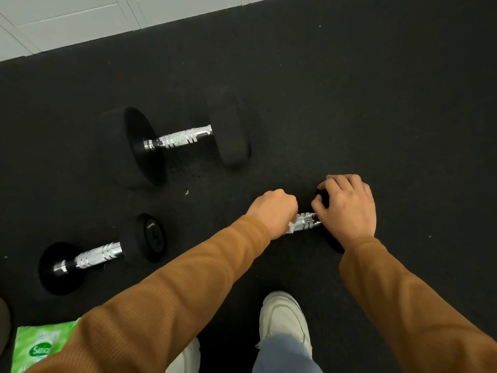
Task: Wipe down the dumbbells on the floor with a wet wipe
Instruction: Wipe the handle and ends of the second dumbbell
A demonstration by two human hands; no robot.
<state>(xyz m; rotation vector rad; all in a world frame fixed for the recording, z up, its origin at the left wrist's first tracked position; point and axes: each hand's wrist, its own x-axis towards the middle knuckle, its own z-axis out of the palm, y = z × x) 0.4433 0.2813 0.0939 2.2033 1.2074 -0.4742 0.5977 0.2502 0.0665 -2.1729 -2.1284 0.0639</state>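
Observation:
Three black dumbbells with chrome handles lie on the dark floor. The nearest one lies under both hands. My left hand grips a white wet wipe wrapped round its handle. My right hand is curled over the dumbbell's right head, whose black edge shows by the wrist. A large dumbbell lies farther off to the left. A small one lies at the near left.
A green pack of wet wipes lies at the bottom left, partly under my left sleeve. My white shoes stand just below the hands. A pale wall borders the floor at the top left.

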